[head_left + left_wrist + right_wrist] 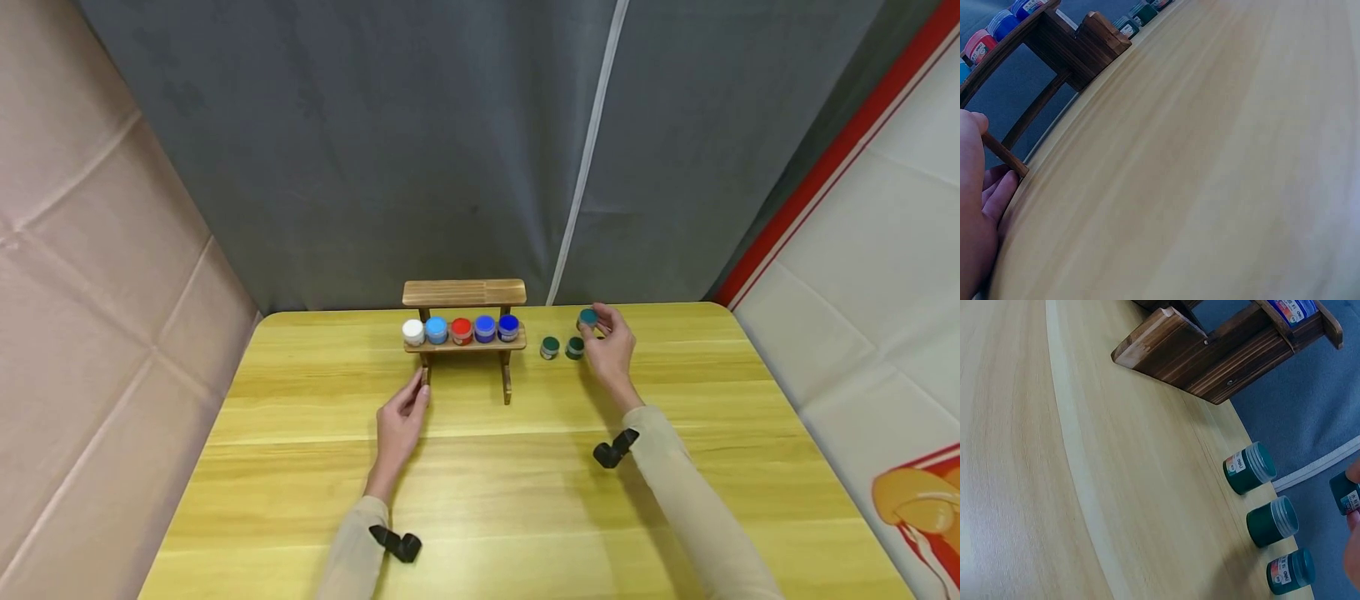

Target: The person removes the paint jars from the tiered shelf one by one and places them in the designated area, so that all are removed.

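A small two-tier wooden rack stands at the back of the table. My left hand grips its front left leg low down, thumb on one side and fingers on the other, as the left wrist view shows. To the right of the rack, my right hand pinches a teal paint jar between thumb and fingers, raised over the table. Below it stand green paint jars, three in the right wrist view, the nearest to my hand with a teal lid. In the head view the right hand mostly hides that third one.
On the rack's lower shelf several paint jars sit in a row: white, light blue, red and two blue ones. A grey curtain hangs right behind the table's back edge. Cloth walls flank both sides.
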A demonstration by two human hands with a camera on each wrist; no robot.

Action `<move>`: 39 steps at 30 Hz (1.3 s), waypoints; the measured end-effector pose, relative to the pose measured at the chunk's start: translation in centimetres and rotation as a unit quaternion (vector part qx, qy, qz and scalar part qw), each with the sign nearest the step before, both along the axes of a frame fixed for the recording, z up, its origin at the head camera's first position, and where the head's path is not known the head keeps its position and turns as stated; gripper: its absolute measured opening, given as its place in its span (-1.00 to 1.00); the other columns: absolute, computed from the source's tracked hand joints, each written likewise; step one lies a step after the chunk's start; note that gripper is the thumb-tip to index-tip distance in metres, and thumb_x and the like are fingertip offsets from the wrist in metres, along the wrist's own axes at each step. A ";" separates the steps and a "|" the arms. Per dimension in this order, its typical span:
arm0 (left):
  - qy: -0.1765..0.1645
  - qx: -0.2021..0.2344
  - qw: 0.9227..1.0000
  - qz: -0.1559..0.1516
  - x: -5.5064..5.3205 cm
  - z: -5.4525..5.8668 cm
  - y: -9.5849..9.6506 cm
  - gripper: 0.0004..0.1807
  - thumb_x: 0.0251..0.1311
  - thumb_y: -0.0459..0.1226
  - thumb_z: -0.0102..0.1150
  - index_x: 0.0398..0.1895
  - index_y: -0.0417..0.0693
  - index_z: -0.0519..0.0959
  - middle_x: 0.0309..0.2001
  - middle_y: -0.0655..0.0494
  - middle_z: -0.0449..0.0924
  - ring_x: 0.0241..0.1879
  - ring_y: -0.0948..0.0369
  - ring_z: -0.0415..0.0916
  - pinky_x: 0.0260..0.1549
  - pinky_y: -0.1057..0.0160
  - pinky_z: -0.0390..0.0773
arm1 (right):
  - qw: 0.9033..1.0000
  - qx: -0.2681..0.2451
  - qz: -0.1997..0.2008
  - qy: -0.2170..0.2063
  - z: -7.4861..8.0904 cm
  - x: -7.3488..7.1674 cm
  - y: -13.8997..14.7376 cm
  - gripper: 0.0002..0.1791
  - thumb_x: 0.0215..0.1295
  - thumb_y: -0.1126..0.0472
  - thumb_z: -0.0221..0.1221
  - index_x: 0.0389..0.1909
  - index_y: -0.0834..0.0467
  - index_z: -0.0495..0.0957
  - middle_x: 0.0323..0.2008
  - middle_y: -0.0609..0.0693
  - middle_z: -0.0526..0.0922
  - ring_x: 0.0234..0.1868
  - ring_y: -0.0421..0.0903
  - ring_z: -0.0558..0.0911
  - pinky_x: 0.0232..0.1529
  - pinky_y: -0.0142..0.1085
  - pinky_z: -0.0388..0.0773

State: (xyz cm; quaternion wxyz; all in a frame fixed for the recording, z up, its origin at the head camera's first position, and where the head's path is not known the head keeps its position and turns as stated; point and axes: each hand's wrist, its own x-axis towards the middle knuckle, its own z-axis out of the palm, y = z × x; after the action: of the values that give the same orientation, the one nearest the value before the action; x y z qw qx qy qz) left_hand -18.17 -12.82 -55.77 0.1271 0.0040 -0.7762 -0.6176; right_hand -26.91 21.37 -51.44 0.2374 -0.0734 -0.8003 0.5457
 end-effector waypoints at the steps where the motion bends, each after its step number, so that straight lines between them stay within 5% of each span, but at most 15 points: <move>1: 0.000 0.001 1.000 0.001 0.0 0.0 0.0 -0.61 0.42 -0.28 0.21 0.28 -0.10 0.57 0.12 -0.24 0.65 -0.09 -0.15 0.73 -0.19 0.58 0.68 | 1.000 0.001 0.000 0.001 0.0 0.0 0.1 -0.57 0.30 0.41 0.29 0.18 0.35 0.53 0.11 0.30 0.63 0.15 0.19 0.63 0.29 -0.01 0.60; 39: 0.010 0.000 1.000 -0.002 -0.1 0.1 0.0 -0.60 0.41 -0.30 0.21 0.28 -0.15 0.56 0.16 -0.25 0.62 -0.05 -0.16 0.72 -0.14 0.53 0.69 | 0.999 0.015 -0.036 -0.020 -1.2 0.6 3.4 -0.59 0.34 0.44 0.23 0.20 0.34 0.52 0.11 0.26 0.63 0.17 0.14 0.61 0.31 -0.04 0.59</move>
State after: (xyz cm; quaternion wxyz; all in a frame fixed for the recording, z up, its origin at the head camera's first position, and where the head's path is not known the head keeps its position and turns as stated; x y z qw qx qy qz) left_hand -18.31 -12.78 -55.68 0.1336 -0.0043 -0.7748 -0.6179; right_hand -26.26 24.76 -52.59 0.2420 -0.1095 -0.8095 0.5236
